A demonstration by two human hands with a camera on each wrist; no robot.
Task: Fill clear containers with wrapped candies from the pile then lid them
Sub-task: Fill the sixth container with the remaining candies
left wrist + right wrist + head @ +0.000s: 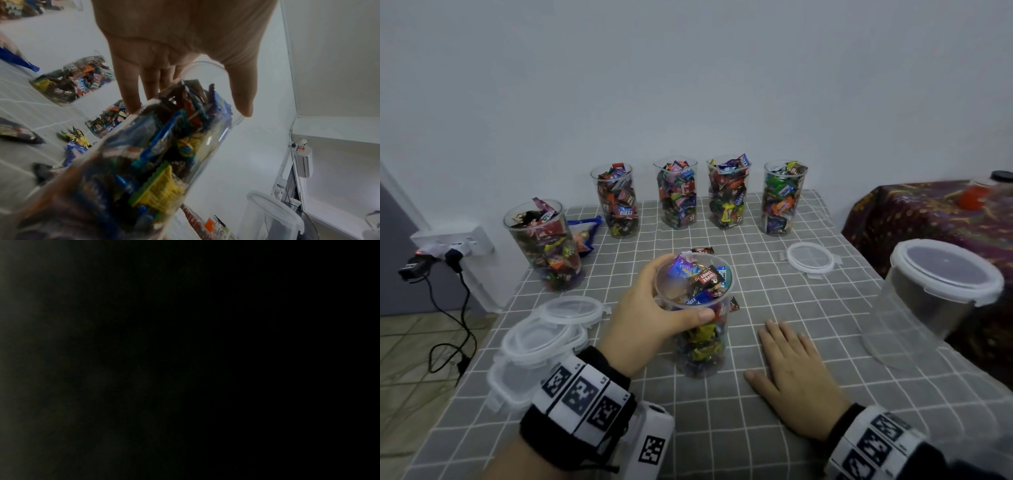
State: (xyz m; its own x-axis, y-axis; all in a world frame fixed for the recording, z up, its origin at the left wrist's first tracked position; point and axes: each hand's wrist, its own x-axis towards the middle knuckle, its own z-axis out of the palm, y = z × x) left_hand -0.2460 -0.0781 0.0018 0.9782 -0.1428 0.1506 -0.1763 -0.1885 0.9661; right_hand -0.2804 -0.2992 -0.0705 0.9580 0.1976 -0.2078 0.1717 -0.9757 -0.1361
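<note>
Fingers of the left hand curl round the upper wall of a clear jar, thumb across its near side just under the rim; the wrist view shows the thumb and fingers on opposite sides of the rim. Right hand lies flat and relaxed on the worktop, near right of the jar, grasping nothing; its wrist view is dark.

The jar stands near centre on the checked cloth, filled with wrapped candies close to the rim and not yet lidded. A few loose candies lie just beyond and beside its base. Five more filled, unlidded jars stand along the far and left edges. A pile of lids sits near left; one single lid lies far right. A large lidded tub stands at the right edge.

Handling, as judged: the filled jar is probably moderately heavy for its size, with thin, smooth walls that may flex and slip under a hard squeeze. A hold high on the wall steadies it but leaves little room for a lid; a grasp at mid-height looks better for lidding. Protruding wrappers may stop a lid from seating.
</note>
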